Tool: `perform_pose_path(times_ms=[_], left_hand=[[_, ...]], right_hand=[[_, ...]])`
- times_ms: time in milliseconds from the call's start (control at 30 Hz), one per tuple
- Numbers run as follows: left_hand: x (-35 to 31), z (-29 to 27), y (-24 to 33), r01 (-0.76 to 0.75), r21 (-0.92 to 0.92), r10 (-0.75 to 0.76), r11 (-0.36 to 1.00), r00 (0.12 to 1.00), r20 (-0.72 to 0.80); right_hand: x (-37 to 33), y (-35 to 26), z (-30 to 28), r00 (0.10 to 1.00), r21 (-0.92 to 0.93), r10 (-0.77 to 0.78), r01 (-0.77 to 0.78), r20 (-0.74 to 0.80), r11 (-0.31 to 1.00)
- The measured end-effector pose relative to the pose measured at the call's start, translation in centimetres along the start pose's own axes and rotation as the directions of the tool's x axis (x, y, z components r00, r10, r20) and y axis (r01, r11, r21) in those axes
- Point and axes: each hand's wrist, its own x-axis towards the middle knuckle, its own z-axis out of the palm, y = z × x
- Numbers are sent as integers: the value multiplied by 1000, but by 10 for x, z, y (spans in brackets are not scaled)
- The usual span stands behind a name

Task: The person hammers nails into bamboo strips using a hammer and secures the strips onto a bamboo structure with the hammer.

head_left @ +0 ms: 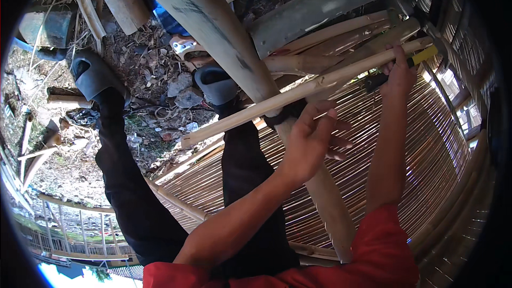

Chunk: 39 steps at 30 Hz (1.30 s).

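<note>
Bamboo strip [256, 109], long and pale, runs on a slant right across the middle of the view, low end out over the left side and the top end up by the right hand [401, 77]. That hand looks closed around a tool handle, yellow [425, 55] at one end and black on the other side of the fist, with fingertips up against the strip too. Can't really tell how much of the grip is on which. Left hand [312, 144] is just below the strip, fingers loosely spread and a bit curled, nothing gripped that I can see; no idea if it's brushing the strip or not. Behind both is a thick bamboo pole [224, 32] going diagonally top to bottom, with a dark band [285, 114] around it close to the left hand. Lower right is a big panel of thin slats [373, 144], and there's a pile of chunky split bamboo [341, 8] up top. Grey shoes [101, 74] and black trousers [125, 181] are on the left, red sleeves [384, 240] at the bottom. Ground's all dry leaves, chips and a couple of stones [188, 97], plus something blue [168, 18] tucked beside the pole.
</note>
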Motion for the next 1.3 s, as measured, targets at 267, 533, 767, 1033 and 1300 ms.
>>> perform_pose_path(times_ms=[267,533,767,1033,1300], left_hand=[[98,10,13,-521,812,306,-261,753,582],[211,50,44,-562,728,-331,-393,825,458],[242,45,55,-557,799,-297,-225,820,488],[266,32,47,-586,631,-369,-509,811,455],[278,0,38,-393,859,-261,-327,912,317]], right_hand=[[173,23,-76,986,-179,-60,87,154,980],[369,-3,-129,901,-439,-272,407,338,801],[225,28,-59,898,-844,-378,375,227,383],[220,30,-26,889,-933,-421,288,177,217],[255,81,-21,892,-941,-300,313,337,-125]])
